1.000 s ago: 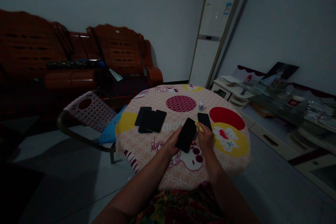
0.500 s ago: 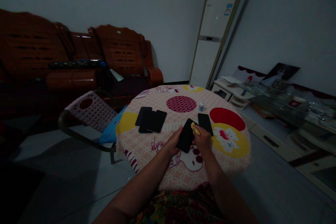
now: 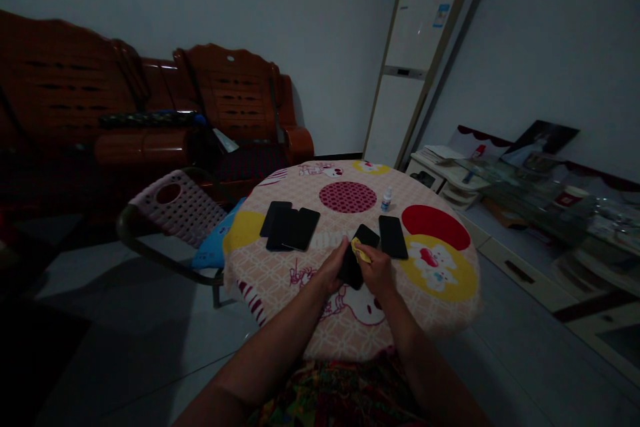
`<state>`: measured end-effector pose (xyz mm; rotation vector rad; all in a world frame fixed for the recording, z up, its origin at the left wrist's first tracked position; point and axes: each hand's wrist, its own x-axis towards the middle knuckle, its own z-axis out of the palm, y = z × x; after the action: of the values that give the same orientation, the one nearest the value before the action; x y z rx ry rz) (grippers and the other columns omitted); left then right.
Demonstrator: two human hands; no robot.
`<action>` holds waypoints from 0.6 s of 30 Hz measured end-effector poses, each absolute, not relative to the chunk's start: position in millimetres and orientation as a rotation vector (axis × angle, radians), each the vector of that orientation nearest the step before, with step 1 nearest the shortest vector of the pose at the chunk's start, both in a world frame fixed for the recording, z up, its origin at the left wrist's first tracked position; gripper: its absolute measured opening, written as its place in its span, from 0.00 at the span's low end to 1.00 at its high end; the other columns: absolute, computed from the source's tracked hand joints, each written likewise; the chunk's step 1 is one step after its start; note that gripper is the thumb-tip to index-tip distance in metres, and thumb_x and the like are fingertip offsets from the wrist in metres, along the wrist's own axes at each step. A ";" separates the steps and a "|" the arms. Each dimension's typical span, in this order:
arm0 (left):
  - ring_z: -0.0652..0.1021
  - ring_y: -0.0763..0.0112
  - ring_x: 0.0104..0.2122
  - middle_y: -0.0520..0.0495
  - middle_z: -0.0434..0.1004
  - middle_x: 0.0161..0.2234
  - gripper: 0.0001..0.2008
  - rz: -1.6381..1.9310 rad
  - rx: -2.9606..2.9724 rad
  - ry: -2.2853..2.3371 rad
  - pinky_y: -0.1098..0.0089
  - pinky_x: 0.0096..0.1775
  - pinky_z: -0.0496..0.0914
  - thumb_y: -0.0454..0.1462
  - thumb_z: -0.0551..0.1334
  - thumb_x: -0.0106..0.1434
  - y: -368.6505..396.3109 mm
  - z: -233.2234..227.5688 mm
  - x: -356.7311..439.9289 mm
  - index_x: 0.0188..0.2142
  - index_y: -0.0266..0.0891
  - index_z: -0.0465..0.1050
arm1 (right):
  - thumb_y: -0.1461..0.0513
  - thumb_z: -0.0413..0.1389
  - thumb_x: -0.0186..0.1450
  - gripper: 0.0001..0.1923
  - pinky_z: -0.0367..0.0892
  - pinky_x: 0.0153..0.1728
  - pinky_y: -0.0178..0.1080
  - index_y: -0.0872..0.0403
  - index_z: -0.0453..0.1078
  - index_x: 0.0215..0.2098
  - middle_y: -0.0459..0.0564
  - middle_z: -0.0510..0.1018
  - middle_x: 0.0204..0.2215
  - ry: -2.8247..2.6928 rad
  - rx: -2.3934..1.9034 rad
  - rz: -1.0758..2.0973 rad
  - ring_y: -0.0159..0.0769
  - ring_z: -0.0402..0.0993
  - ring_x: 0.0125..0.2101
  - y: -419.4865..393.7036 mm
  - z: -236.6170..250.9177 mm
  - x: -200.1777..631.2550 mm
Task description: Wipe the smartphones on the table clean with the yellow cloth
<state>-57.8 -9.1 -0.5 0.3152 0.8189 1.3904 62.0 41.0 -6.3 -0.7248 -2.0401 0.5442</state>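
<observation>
The left hand [image 3: 333,268] grips a phone [image 3: 357,255] above the bench [image 3: 280,280], near its front edge. The right hand [image 3: 376,269], pinching a yellow cloth [image 3: 361,251], has slid from the phone's right edge onto its screen, so wiping looks underway.

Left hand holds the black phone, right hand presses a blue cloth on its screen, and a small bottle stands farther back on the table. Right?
Not quite: the head view shows the cloth in the right hand is yellow, not blue. The left hand, phone and bottle are as you say.
</observation>
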 end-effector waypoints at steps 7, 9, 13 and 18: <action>0.79 0.64 0.27 0.42 0.78 0.27 0.31 1.389 0.207 0.764 0.67 0.32 0.73 0.60 0.51 0.63 -8.8 4.6 -63.5 0.38 0.33 0.74 | 0.65 0.51 0.62 0.16 0.72 0.42 0.39 0.53 0.74 0.47 0.52 0.81 0.41 -2.247 -0.575 0.473 0.39 0.79 0.40 16.7 -8.9 55.0; 0.80 0.63 0.29 0.39 0.79 0.30 0.33 1.408 0.201 0.693 0.66 0.35 0.73 0.60 0.50 0.63 -9.2 7.0 -64.7 0.41 0.32 0.74 | 0.65 0.52 0.62 0.16 0.71 0.41 0.38 0.54 0.74 0.46 0.52 0.81 0.40 -2.298 -0.522 0.451 0.39 0.79 0.39 11.3 -11.3 53.9; 0.80 0.60 0.32 0.37 0.80 0.32 0.34 1.400 0.172 0.621 0.63 0.38 0.73 0.60 0.50 0.62 -8.4 6.8 -66.6 0.41 0.31 0.74 | 0.65 0.52 0.61 0.17 0.70 0.40 0.37 0.53 0.74 0.47 0.52 0.81 0.38 -2.300 -0.599 0.368 0.38 0.78 0.37 9.8 -13.7 49.8; 0.79 0.62 0.30 0.42 0.78 0.29 0.33 1.366 0.184 0.705 0.63 0.37 0.72 0.62 0.50 0.61 -7.0 0.5 -64.8 0.35 0.34 0.74 | 0.66 0.48 0.63 0.20 0.70 0.39 0.37 0.53 0.72 0.51 0.53 0.81 0.38 -2.155 -0.803 0.289 0.38 0.77 0.37 26.4 -6.3 43.1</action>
<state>-64.8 -7.0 0.5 0.1844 0.7050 1.3658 43.1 26.4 -6.3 -0.8034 -2.1554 0.2885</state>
